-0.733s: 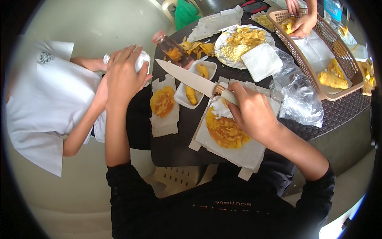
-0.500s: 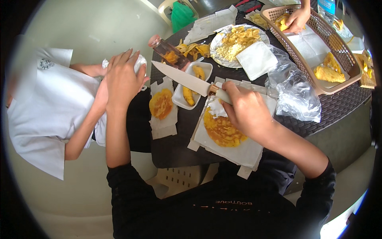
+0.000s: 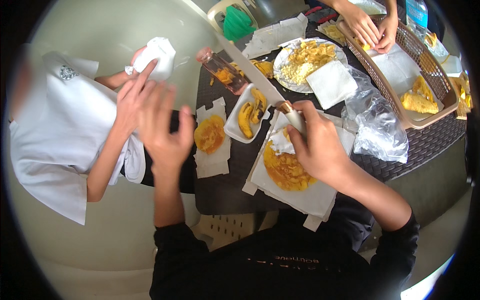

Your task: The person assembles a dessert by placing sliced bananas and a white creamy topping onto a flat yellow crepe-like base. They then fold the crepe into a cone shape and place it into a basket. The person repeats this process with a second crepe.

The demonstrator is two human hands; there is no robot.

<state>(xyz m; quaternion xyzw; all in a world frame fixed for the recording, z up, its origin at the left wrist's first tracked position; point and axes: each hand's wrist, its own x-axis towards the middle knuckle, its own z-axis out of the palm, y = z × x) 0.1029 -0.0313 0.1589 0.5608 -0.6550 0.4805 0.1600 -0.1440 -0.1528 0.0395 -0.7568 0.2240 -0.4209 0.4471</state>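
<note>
My right hand (image 3: 320,142) grips a large kitchen knife (image 3: 254,72) by its pale handle, blade slanting up and left. Below that hand lies a round, yellow-brown, pancake-like piece (image 3: 287,172) with a white patch (image 3: 281,143) on it, resting on white paper (image 3: 327,192). My left hand (image 3: 165,130) is raised and empty, fingers apart and blurred by motion. It overlaps the hand (image 3: 131,102) of a person in a white shirt, whose other hand holds a crumpled white cloth or tissue (image 3: 160,55). Left of the foam tray (image 3: 235,131), which holds bananas (image 3: 246,120), lies another yellow round (image 3: 210,134) on paper.
A glass bottle (image 3: 222,70) leans by a plate (image 3: 280,75) of chopped yellow food and a napkin (image 3: 332,84). A clear plastic bag (image 3: 382,130) lies beside a brown basket (image 3: 400,120) with folded yellow pieces. Another person's hands (image 3: 372,30) reach into the basket.
My left hand has drawn away from the other person's hands, exposing the white cloth. The knife's tip has swung upward. A second hand has joined the one at the basket.
</note>
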